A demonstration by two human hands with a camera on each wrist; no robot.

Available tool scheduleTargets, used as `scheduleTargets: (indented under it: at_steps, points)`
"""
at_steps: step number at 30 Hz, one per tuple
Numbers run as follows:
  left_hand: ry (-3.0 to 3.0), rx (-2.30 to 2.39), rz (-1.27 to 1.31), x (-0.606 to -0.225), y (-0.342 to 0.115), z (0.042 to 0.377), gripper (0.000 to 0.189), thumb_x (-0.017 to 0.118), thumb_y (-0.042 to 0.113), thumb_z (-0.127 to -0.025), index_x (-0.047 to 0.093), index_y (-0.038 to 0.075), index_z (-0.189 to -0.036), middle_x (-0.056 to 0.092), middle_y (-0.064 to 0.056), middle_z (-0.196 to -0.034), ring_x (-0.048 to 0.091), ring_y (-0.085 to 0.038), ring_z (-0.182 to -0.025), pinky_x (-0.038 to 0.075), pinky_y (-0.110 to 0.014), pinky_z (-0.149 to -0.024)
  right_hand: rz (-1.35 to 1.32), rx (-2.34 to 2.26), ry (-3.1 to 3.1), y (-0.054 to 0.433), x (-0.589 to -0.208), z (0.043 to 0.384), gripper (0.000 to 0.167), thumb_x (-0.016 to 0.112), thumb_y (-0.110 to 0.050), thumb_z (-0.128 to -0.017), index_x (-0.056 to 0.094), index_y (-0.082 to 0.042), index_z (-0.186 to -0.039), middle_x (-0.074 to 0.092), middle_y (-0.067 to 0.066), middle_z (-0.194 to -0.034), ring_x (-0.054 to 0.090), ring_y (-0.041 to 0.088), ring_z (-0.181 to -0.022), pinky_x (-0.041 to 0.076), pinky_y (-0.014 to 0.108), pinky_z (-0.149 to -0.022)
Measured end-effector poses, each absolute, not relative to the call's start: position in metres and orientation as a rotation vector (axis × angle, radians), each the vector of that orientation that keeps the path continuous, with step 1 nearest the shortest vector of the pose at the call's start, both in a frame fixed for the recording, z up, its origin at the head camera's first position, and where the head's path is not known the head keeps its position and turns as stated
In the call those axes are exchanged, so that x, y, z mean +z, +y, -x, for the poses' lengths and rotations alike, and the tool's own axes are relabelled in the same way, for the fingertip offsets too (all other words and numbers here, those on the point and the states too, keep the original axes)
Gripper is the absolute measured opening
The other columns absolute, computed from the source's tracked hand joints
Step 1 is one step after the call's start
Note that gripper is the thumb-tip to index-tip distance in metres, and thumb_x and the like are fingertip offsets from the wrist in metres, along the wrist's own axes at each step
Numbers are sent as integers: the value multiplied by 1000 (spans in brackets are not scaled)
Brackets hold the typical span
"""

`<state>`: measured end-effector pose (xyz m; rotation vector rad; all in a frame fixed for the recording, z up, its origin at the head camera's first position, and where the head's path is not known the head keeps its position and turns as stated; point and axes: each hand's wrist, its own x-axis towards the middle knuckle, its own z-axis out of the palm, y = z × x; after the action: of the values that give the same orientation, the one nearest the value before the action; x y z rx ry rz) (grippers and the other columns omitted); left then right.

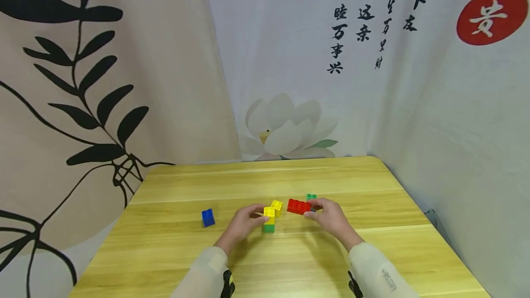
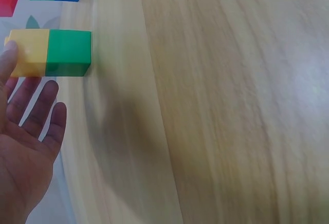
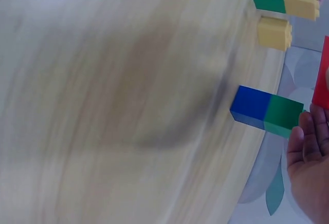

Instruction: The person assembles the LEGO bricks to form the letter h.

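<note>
My left hand [image 1: 243,225] pinches a yellow brick [image 1: 269,212] between thumb and fingers. Fixed beneath that brick is a green brick [image 2: 69,53], so the two form a short upright stack. A red brick [image 1: 298,206], longer than the others, is held level by my right hand [image 1: 331,218], the thumb on its near side. Just behind the right hand, and partly covered by it in the head view, stands a second stack: a green brick [image 3: 284,115] on a blue brick [image 3: 250,104]. Between the two hands a single yellow brick [image 1: 277,206] sits on the table.
Off to the left lies a lone blue brick [image 1: 208,218] on the wooden table [image 1: 174,261]. Behind the table's far edge hangs a printed curtain [image 1: 281,59], and a pale curtain runs along the right side.
</note>
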<state>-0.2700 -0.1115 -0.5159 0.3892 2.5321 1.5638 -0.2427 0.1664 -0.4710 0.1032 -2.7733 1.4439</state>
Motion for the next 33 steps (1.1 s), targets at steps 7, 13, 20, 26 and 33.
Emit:
scheduleTargets:
  at_steps: [7,13,20,26,33]
  points:
    - [2553,1562,-434,-515,-101,277,38,70,25,-95,64,9,-129,65,-8,-121,62,-27,-109,52,-44,-92,-102,1407,-2792,169,-467,255,37,75,-19,-90,68,-7,-124,66,7,-117,59,28,-109,52,42,-85]
    - [2540,1580,-469,-515,-90,283,40,71,22,-94,63,5,-129,66,-10,-121,63,-28,-106,53,-41,-89,-123,1367,-2794,175,-461,264,37,75,-18,-90,68,-6,-124,66,8,-118,59,30,-111,51,46,-89]
    - [2546,1571,-432,-513,-76,287,38,72,23,-93,65,10,-128,66,-7,-120,61,-27,-108,51,-44,-93,-141,1359,-2801,181,-456,274,39,74,-17,-90,67,-6,-126,66,9,-121,58,31,-114,53,44,-87]
    - [2537,1570,-436,-514,-67,294,42,70,24,-94,63,8,-132,66,-6,-121,61,-26,-108,52,-41,-91,-155,1338,-2814,184,-453,279,40,74,-18,-91,66,-6,-128,65,10,-122,57,31,-115,52,45,-88]
    - [2522,1592,-441,-517,-58,303,39,70,23,-94,64,10,-130,67,-4,-119,62,-23,-105,53,-39,-89,-156,1341,-2816,183,-455,286,40,75,-17,-90,66,-5,-127,65,10,-121,57,31,-112,53,43,-85]
